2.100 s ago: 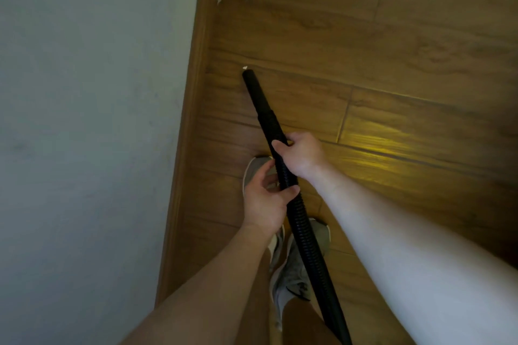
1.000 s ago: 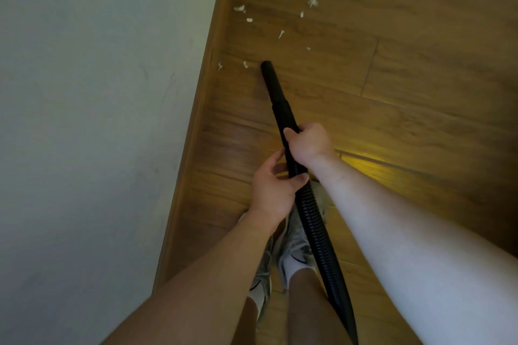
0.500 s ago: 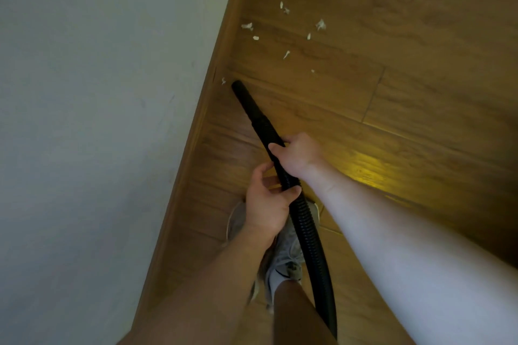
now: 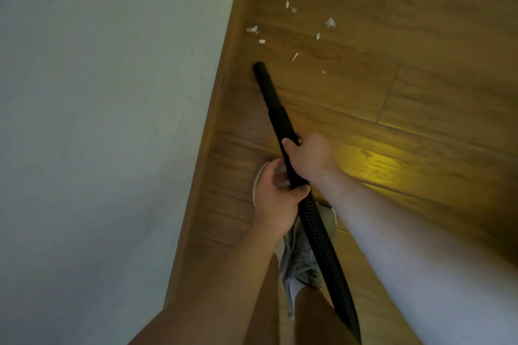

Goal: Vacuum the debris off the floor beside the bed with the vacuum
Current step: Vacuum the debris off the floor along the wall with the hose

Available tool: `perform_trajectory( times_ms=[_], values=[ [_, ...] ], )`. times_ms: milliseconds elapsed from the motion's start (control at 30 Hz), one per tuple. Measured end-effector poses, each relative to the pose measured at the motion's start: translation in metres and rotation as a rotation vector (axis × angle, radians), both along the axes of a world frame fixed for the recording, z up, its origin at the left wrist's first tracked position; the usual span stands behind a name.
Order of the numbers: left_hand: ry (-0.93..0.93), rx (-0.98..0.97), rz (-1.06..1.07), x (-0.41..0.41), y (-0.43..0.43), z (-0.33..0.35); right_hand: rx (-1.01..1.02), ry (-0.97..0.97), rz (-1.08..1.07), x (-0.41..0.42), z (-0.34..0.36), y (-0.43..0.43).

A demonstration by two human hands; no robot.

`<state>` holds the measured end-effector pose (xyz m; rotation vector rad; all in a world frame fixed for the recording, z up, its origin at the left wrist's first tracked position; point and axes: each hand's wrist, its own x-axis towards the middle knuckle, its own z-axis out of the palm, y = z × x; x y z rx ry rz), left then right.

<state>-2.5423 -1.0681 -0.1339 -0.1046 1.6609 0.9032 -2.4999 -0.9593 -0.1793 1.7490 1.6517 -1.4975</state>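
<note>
Gripping the black vacuum wand (image 4: pixel 276 109) two-handed, the right hand (image 4: pixel 308 158) sat forward on the rigid tube and the left hand (image 4: pixel 276 199) behind it, where the ribbed hose (image 4: pixel 322 235) begins. The fingers (image 4: pixel 286 145) of both were curled closed around it, probably for steering. The one nozzle tip (image 4: pixel 259 66) lay low on the floor (image 4: pixel 420 64) beside the wooden bed edge (image 4: pixel 224 92), just short of the debris (image 4: pixel 330 22): nine white scraps counted, none yet reached.

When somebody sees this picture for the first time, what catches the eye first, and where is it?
A long black vacuum tube runs up the middle, gripped by the right hand just ahead of the left hand. Beyond its tip, small white scraps of debris lie scattered on the brown wooden floor. A plain pale surface fills the left side.
</note>
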Motion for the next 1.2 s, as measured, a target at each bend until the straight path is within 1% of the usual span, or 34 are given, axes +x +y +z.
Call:
perform_trajectory(
  times_ms=[267, 467, 667, 767, 967, 1200],
  values=[
    [-0.006, -0.032, -0.098, 0.014, 0.023, 0.003, 0.010, -0.043, -0.121, 0.026, 0.007, 0.020],
    [-0.007, -0.013, -0.194, 0.022, 0.030, 0.009, 0.031, -0.049, -0.243, 0.043, 0.011, 0.019],
    [-0.033, 0.001, -0.232, 0.038, 0.034, 0.014, 0.021, -0.033, -0.345, 0.068, 0.016, 0.021],
    [-0.064, 0.000, -0.218, 0.051, 0.038, 0.016, 0.004, -0.047, -0.386, 0.082, 0.017, 0.024],
    [-0.097, 0.005, -0.202, 0.060, 0.057, 0.019, 0.007, -0.058, -0.394, 0.090, 0.022, 0.043],
    [-0.072, -0.007, -0.224, 0.045, 0.069, 0.020, -0.032, -0.062, -0.336, 0.073, 0.026, 0.058]
  ],
)
